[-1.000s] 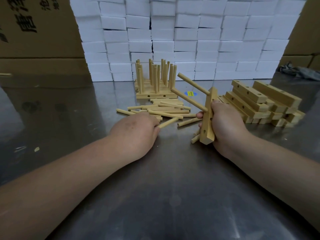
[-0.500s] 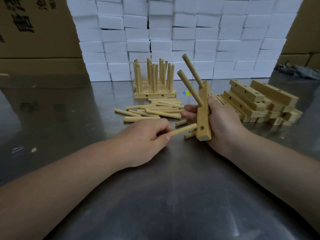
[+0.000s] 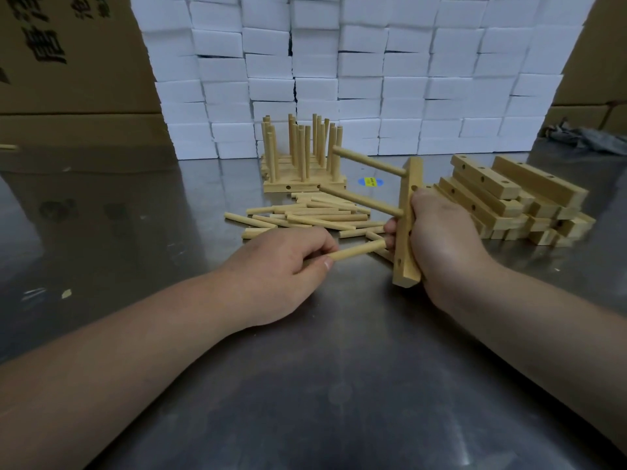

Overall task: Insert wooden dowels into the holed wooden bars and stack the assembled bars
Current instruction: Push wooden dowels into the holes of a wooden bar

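My right hand (image 3: 441, 245) grips a holed wooden bar (image 3: 409, 225) that stands on end on the steel table (image 3: 339, 385). Two dowels (image 3: 368, 161) stick out of the bar to the left. My left hand (image 3: 281, 266) pinches a third dowel (image 3: 358, 250), whose tip points at the bar's lower part, close to my right fingers. Behind lie several loose dowels (image 3: 312, 215). A stack of assembled bars with upright dowels (image 3: 302, 157) stands farther back. Empty holed bars (image 3: 509, 201) are piled at the right.
A wall of white foam blocks (image 3: 356, 72) closes the back of the table. Cardboard boxes (image 3: 68, 62) stand at the left and far right. A grey cloth (image 3: 583, 137) lies at the back right. A blue and yellow sticker (image 3: 370, 181) marks the table.
The bar has been turned, so its two dowels now point left instead of up and back. My left hand has carried the third dowel closer to the bar.
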